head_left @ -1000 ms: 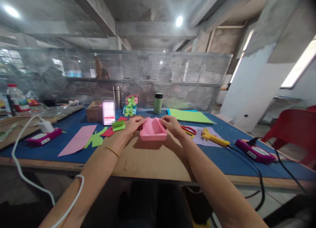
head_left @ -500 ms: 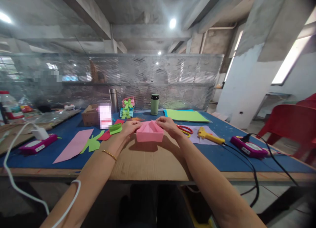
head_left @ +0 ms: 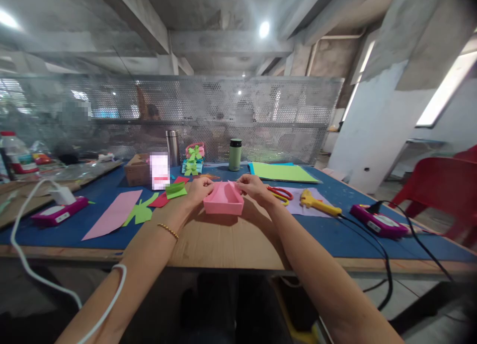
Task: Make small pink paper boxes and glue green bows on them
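Note:
A small pink paper box [head_left: 223,206] with an open top sits over the brown cardboard sheet [head_left: 219,244]. My left hand [head_left: 199,189] grips its back left part, fingers closed on the paper. On the opposite side, my right hand [head_left: 253,186] pinches the back right part, where a pink flap stands up. The fingertips of both hands are partly hidden behind the paper. Green paper [head_left: 176,190] and red paper [head_left: 159,200] lie left of my left hand. Red-handled scissors [head_left: 281,191] are just right of my right hand.
A yellow glue gun [head_left: 320,204] with a black cable rests on lilac paper at the right. Behind stand a green bottle [head_left: 234,156], a steel flask [head_left: 172,148] and a lit phone [head_left: 160,171]. Purple power strips [head_left: 378,222] flank the blue table. A white cable crosses my left forearm.
The pink box has tilted slightly and its inside shows more. Both hands keep their hold on it. The whole view has shifted a little.

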`<action>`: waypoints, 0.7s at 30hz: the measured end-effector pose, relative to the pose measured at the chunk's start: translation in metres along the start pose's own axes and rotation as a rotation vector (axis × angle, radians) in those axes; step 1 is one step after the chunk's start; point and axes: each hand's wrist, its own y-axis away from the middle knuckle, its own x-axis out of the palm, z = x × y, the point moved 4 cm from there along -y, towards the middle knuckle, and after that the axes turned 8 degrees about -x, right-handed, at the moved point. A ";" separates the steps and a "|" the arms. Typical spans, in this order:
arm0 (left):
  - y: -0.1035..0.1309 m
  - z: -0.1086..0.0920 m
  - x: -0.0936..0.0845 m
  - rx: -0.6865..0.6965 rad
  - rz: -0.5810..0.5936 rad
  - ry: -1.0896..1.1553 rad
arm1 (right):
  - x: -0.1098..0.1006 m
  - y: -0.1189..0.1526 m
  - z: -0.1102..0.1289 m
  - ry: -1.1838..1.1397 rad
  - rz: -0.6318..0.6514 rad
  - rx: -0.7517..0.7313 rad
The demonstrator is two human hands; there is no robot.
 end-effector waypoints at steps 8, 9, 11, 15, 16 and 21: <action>0.003 0.001 0.003 0.006 0.036 -0.005 | 0.001 -0.006 -0.013 -0.012 -0.001 0.019; 0.004 0.001 0.004 0.003 0.053 0.008 | 0.001 -0.006 -0.013 -0.012 0.000 0.022; 0.006 0.002 0.006 -0.001 0.080 0.030 | 0.001 -0.007 -0.014 -0.010 0.003 0.027; 0.005 0.004 0.004 0.008 0.066 0.042 | 0.004 -0.007 -0.014 -0.002 0.018 0.043; 0.004 0.005 0.004 0.014 0.058 0.042 | 0.004 -0.006 -0.014 0.002 0.024 0.048; -0.001 0.006 0.003 0.019 0.064 0.051 | 0.003 -0.002 -0.008 0.029 0.050 0.044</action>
